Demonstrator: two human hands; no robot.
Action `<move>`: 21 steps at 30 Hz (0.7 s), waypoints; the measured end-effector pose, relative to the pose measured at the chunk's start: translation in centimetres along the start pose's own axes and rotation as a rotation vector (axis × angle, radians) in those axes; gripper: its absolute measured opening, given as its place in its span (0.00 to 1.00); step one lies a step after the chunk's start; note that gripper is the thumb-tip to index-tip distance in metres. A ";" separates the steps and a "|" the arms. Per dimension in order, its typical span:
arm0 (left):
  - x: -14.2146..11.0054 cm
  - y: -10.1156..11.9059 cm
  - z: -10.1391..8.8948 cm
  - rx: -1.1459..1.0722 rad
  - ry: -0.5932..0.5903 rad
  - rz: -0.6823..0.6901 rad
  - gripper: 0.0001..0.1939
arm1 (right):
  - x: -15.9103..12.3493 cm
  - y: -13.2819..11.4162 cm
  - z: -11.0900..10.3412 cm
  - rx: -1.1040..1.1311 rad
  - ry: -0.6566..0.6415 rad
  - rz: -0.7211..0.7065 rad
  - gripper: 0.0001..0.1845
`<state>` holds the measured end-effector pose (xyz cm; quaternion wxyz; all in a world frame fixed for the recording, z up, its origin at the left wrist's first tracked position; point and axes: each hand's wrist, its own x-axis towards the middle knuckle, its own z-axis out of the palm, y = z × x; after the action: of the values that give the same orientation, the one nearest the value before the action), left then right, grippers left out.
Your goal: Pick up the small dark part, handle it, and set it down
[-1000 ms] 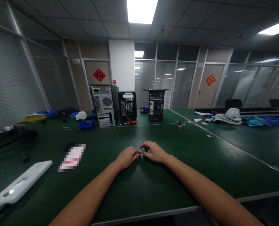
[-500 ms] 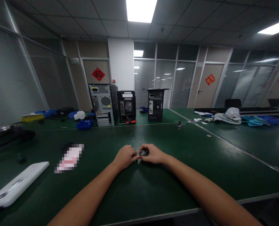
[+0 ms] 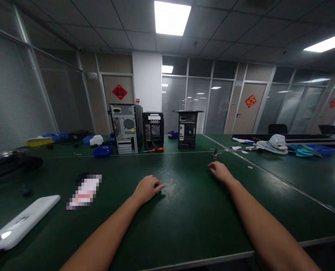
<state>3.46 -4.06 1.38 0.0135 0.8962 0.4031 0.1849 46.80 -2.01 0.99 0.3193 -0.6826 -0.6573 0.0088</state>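
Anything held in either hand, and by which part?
A small piece shows at the left hand, grip unclear; for the right hand, I can't tell.

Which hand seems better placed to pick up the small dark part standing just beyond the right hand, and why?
The right hand, most likely: it is close to the small dark part. The left hand is farther off, with a tiny object showing by its thumb; its grip is unclear.

1. The left hand (image 3: 147, 189) is showing bare, with a slim thumb (image 3: 160, 187).
2. The right hand (image 3: 220, 171) is likewise showing bare.
3. The left forearm (image 3: 115, 226) is appearing uncovered, narrowing smoothly toward a bare wrist (image 3: 136, 200).
4. The right forearm (image 3: 259, 218) is also appearing uncovered, widening toward its near end.
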 end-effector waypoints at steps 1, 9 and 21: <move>-0.1 -0.3 0.0 -0.004 0.007 -0.015 0.21 | 0.1 2.1 -0.6 -0.049 0.035 0.078 0.11; -0.1 -0.9 0.5 -0.064 -0.006 -0.095 0.15 | 0.8 9.1 -0.5 -0.006 0.182 0.275 0.17; -0.3 -1.3 1.0 -0.070 -0.001 -0.125 0.14 | 2.1 13.0 0.1 0.208 0.344 0.368 0.17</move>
<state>2.69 -3.33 0.14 0.0565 0.8683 0.4515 0.1974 58.64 0.86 -4.03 0.4878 -0.7456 -0.4537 0.0183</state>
